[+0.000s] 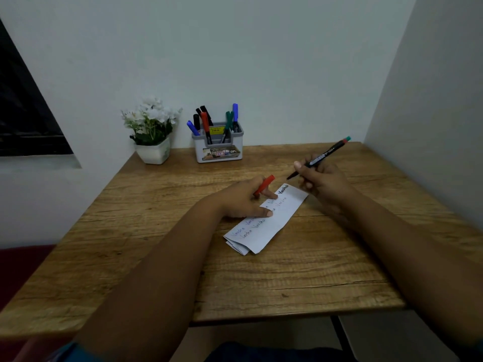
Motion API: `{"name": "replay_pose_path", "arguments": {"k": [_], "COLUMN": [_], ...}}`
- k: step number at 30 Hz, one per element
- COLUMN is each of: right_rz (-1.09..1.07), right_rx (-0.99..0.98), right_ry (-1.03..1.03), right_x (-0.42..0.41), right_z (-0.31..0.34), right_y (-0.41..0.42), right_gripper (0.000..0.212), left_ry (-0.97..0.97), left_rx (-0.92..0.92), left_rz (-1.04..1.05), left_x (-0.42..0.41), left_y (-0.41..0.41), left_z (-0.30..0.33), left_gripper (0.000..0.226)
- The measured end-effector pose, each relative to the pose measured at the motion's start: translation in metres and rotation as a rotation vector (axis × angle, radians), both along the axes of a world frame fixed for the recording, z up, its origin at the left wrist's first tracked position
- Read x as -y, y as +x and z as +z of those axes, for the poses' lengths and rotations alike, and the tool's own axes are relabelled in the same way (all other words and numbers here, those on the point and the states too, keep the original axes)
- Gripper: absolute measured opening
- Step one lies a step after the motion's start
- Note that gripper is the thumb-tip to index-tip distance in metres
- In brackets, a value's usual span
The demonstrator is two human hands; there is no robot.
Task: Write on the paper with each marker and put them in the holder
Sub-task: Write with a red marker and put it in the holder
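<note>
Red cap (pixel 264 184) sits pinched between fingers of my left hand (pixel 244 198), whose other fingertips press the folded paper (pixel 271 218) flat on the wooden table (pixel 156 244). My right hand (pixel 322 180) grips an uncapped black marker (pixel 319 158) just above the paper's far end. The holder (pixel 218 145) stands by the wall, markers inside.

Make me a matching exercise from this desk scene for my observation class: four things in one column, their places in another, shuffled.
Things:
1. red cap
2. uncapped marker
3. folded paper
4. flower pot

Places:
A. beside the marker holder
B. in the right hand
C. between fingers of the left hand
D. flat under the left fingertips

Pairs: 1-C, 2-B, 3-D, 4-A
</note>
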State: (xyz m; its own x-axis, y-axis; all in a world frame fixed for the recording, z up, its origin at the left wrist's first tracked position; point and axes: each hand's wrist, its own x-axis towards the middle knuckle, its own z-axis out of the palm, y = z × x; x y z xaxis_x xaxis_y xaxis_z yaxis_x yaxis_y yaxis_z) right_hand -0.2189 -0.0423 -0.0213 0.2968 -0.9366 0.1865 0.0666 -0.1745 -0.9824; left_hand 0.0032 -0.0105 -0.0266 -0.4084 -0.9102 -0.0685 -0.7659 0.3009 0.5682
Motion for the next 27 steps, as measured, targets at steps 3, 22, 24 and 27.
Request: {"name": "replay_pose_path", "arguments": {"k": [3, 22, 24, 27], "right_rz": [0.075, 0.026, 0.016, -0.013], "right_rx": [0.147, -0.404, -0.439, -0.488], "right_ry": [0.07, -0.253, -0.276, -0.304], "right_x": [-0.009, -0.014, -0.014, -0.018], "right_z": [0.01, -0.001, -0.001, -0.004], "right_y": [0.009, 0.029, 0.031, 0.035], "right_gripper": [0.03, 0.016, 0.014, 0.015], "left_ry": [-0.008, -0.018, -0.004, 0.008], "left_rx": [0.0, 0.143, 0.144, 0.139], "left_rz": [-0.008, -0.038, -0.047, -0.055], "left_x": [0.0, 0.003, 0.002, -0.001], "left_y": [0.0, 0.0, 0.0, 0.0], "left_z": [0.0, -0.004, -0.004, -0.003], "left_gripper": [0.064, 0.065, 0.065, 0.065]}}
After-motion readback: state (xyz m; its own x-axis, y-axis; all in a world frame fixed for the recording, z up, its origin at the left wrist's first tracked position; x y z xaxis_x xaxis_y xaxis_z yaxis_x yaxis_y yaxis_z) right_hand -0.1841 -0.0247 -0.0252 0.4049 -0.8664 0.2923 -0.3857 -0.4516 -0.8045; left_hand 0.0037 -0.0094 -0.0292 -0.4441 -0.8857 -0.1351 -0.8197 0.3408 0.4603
